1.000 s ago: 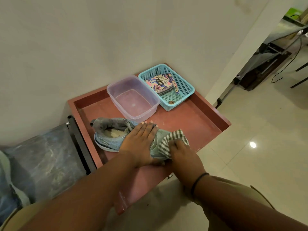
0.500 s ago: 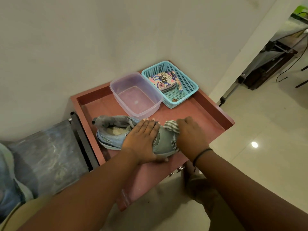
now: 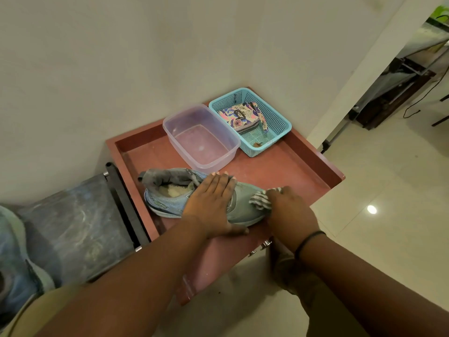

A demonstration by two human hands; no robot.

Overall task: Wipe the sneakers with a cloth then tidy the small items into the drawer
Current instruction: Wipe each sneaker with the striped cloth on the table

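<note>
A grey-blue sneaker (image 3: pixel 167 203) lies on the red-brown table top (image 3: pixel 279 176), toe pointing right. My left hand (image 3: pixel 211 203) lies flat across its middle, fingers straight, pressing it down. My right hand (image 3: pixel 289 212) grips a grey-and-white striped cloth (image 3: pixel 261 199) bunched against the toe of the sneaker. A second blue sneaker (image 3: pixel 14 263) shows at the far left edge, partly cut off. Behind the first sneaker, a teal basket (image 3: pixel 277 115) holds a floral pouch (image 3: pixel 239 116) and a small brown item (image 3: pixel 257 144).
A clear plastic tub (image 3: pixel 233 147) stands between the sneaker and the basket. The table has a raised rim (image 3: pixel 320 161); metal drawer knobs (image 3: pixel 266 244) show under its front edge. A dark blue-grey seat (image 3: pixel 73 229) adjoins on the left. Tiled floor (image 3: pixel 388 215) lies to the right.
My right hand moved the cloth from the near side of the toe up over it and now holds it bunched on the toe's top. The left hand stayed on the sneaker.
</note>
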